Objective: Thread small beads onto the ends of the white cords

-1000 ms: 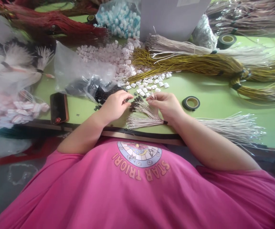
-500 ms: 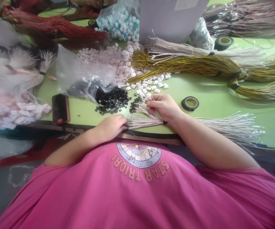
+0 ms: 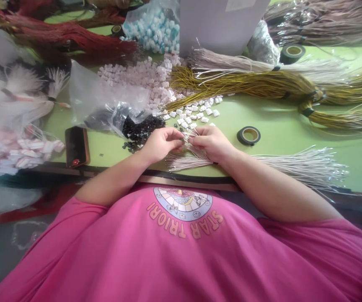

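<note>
My right hand (image 3: 213, 144) pinches a few white wires (image 3: 196, 156) from a bundle that lies along the front of the table, their ends pointing left. Close against it, my left hand (image 3: 162, 144) has thumb and forefinger pressed together at those wire ends. Whatever is between the left fingertips is too small to make out. The bundle's other half (image 3: 306, 167) fans out to the right beyond my right forearm. A heap of small black plastic pieces (image 3: 143, 128) lies just behind my left hand. White connector housings (image 3: 200, 112) are scattered behind both hands.
A roll of black tape (image 3: 249, 136) sits right of my hands. Yellow wires (image 3: 262, 84) run across the back right. A phone (image 3: 76, 147) lies at the left near the table edge, and a clear plastic bag (image 3: 102, 96) stands behind the black pieces.
My left hand has risen from the table's front edge and moved forward and right to meet the wire ends. My right hand stays at nearly the same place with the wires.
</note>
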Demonstrator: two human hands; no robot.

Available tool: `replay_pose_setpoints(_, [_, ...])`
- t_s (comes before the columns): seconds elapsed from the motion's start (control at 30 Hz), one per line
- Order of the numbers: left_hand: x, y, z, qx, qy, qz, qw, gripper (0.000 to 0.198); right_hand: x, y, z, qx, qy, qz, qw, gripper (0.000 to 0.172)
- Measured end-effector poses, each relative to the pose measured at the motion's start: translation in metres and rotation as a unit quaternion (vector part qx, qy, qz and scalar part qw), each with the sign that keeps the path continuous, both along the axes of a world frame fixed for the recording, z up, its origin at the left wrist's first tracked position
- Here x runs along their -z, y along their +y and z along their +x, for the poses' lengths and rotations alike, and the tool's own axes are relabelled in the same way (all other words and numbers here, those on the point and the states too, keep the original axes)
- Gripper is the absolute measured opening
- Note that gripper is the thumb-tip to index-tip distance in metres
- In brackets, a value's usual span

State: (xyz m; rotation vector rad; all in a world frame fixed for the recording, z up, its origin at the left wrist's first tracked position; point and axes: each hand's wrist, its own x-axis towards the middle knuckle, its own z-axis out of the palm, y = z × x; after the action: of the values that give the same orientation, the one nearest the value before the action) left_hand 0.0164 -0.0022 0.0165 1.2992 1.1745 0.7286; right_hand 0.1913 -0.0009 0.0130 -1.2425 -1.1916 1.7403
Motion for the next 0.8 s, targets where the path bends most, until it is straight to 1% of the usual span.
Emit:
replay_pose_setpoints(0.13, [0.0015, 0.0004, 0.0001, -0.014, -0.008, 0.021, 1.000, 0.017, -0.0017, -0.0012, -0.0010, -0.008, -0.025, 0.003, 1.000, 0.008])
replay_pose_setpoints(0.23, [0.0020, 0.0015, 0.0011, -0.018, -0.017, 0.022, 0.999, 0.017, -0.0023, -0.0012, -0.0013, -0.018, -0.038, 0.002, 0.999, 0.006])
replay_pose_setpoints(0.53, [0.0034, 0.0008, 0.0018, -0.011, -0.013, 0.028, 0.999, 0.018, -0.0004, 0.0004, -0.0003, -0.024, -0.022, -0.006, 0.999, 0.004])
replay_pose_setpoints(0.7, [0.0033, 0.0010, 0.0006, -0.010, -0.007, 0.032, 0.999, 0.017, -0.0019, 0.0000, 0.0026, -0.032, -0.068, 0.028, 0.997, 0.013])
replay_pose_setpoints(0.8, [0.0037, 0.0013, 0.0011, -0.013, -0.007, 0.033, 0.999, 0.017, -0.0021, 0.0001, 0.0028, -0.043, -0.102, 0.045, 0.993, 0.015])
